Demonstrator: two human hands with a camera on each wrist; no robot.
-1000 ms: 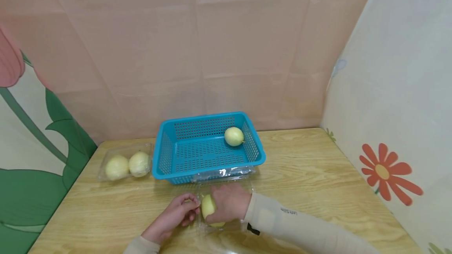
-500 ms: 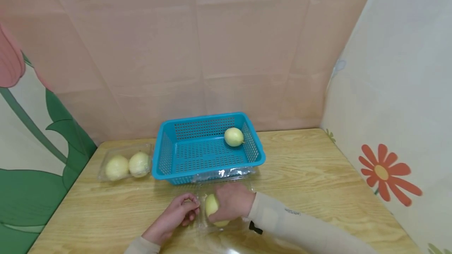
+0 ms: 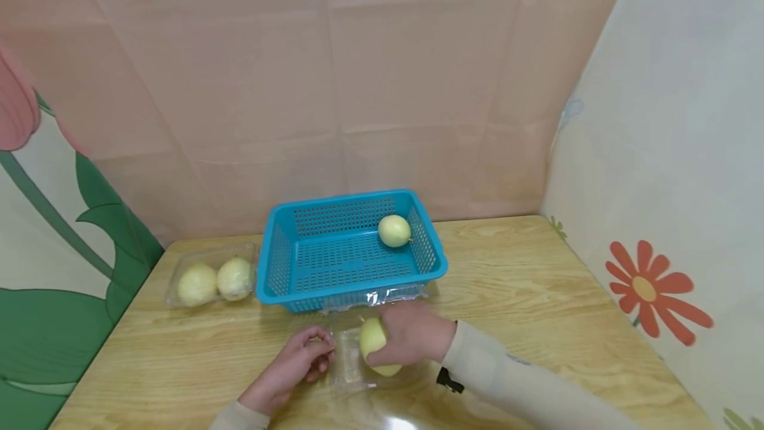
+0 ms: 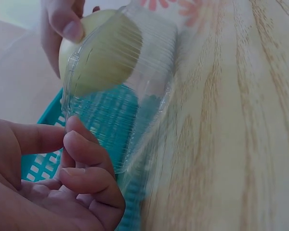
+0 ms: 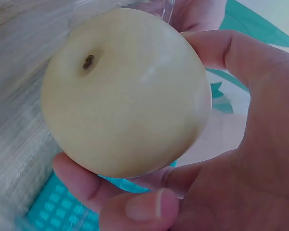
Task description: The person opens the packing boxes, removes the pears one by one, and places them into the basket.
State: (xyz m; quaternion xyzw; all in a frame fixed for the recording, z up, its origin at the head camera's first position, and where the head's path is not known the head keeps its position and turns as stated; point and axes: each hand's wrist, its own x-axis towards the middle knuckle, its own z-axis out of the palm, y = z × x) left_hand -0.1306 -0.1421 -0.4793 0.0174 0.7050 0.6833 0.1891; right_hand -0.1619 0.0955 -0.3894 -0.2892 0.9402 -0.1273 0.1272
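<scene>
Holding a round, pale yellow-green fruit (image 3: pixel 373 344) in your right hand (image 3: pixel 416 332), you've got thumb and fingers curled round its sides, over the clear plastic box (image 3: pixel 349 369) at the front of the wood-grain table (image 3: pixel 507 284). Can't tell if the fruit touches the box floor, tbh. Your left hand (image 3: pixel 298 358) has the box's left rim pinched between thumb and finger, and the two hands are apart. Edges to mind: the clear plastic lid (image 3: pixel 382 296) shows right along the front of the blue perforated plastic basket (image 3: pixel 334 251), just behind your fruit. Inside, a second pale yellow-green fruit (image 3: pixel 394 231) sits by the right side, so the roomier part is left of it. A clear plastic pack (image 3: pixel 209 255) with a pair of similar fruits (image 3: pixel 197 285) sits just beside the basket's left edge; on the other side, wood runs over to the pale right-hand wall (image 3: pixel 656 118).
</scene>
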